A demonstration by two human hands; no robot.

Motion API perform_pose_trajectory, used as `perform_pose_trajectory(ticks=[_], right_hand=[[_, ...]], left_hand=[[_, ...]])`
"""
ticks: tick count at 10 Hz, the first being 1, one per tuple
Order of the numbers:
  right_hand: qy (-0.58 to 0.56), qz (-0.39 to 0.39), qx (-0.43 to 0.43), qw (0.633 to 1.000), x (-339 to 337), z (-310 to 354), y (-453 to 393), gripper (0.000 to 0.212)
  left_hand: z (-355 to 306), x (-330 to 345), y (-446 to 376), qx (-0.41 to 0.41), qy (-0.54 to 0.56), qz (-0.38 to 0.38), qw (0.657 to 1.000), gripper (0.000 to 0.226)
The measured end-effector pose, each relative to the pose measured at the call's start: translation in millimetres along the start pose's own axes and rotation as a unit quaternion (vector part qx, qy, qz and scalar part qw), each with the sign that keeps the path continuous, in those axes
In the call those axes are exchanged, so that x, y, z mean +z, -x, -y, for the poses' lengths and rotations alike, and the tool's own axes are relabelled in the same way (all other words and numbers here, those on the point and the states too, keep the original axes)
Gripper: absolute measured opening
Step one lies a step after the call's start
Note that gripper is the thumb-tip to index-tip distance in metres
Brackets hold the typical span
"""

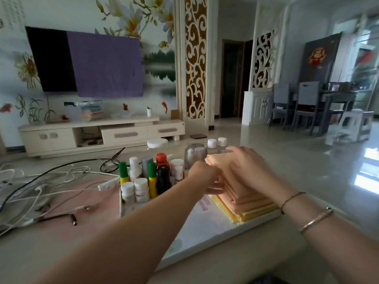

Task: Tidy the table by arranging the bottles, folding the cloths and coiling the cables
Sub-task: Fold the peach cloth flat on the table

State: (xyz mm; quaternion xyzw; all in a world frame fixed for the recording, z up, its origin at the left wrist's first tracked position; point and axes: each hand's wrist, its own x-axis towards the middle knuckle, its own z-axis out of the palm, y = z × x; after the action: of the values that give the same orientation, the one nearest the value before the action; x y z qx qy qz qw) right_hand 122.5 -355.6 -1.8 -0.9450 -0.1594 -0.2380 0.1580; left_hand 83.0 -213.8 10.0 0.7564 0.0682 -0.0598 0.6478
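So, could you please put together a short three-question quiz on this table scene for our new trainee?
1. True or false: the cables on the left of the table are already coiled.
2. What lies on top of the yellow cloths? A) a bottle B) peach cloths C) a cable
3. Fill in: the right hand rests flat on the ____ cloths.

Key
1. False: they lie loose and tangled.
2. B
3. peach. The left hand is at the stack's left edge, beside the grouped bottles.
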Motion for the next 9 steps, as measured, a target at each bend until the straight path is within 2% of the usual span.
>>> perform_pose_trajectory(ticks=[1, 2, 3, 4, 5, 6, 8, 9], right_hand=[[-0.011, 0.119, -0.039, 0.992, 8, 14, 13, 0.043], [0.008, 0.202, -0.046, 0.978, 16, 19, 24, 0.047], [0.014, 0.183, -0.04, 0.982, 8, 24, 27, 0.046], [-0.035, 0.095, -0.038, 0.994, -2, 43, 27, 0.043], [-0.157, 0.038, -0.003, 0.987, -3, 87, 18, 0.044], [-0.209, 0.032, -0.052, 0.976, 8, 147, 17, 0.042], [-0.263, 0.121, -0.177, 0.941, 55, 296, 26, 0.04], [-0.265, 0.159, -0.227, 0.924, 88, 367, 32, 0.041]], left_hand=[[5, -4, 3, 0.001, 0.031, -0.005, 1.0, 0.019], [11, -17, 20, -0.02, 0.029, 0.001, 0.999, 0.024], [12, -39, 34, -0.027, 0.036, 0.021, 0.999, 0.019], [13, -75, 56, -0.021, 0.041, 0.01, 0.999, 0.014], [20, -125, 78, 0.004, 0.052, -0.01, 0.999, 0.017], [37, -179, 101, 0.018, 0.057, -0.065, 0.996, 0.019], [83, -302, 161, 0.017, 0.073, -0.196, 0.978, 0.018], [114, -367, 202, 0.016, 0.065, -0.283, 0.957, 0.02]])
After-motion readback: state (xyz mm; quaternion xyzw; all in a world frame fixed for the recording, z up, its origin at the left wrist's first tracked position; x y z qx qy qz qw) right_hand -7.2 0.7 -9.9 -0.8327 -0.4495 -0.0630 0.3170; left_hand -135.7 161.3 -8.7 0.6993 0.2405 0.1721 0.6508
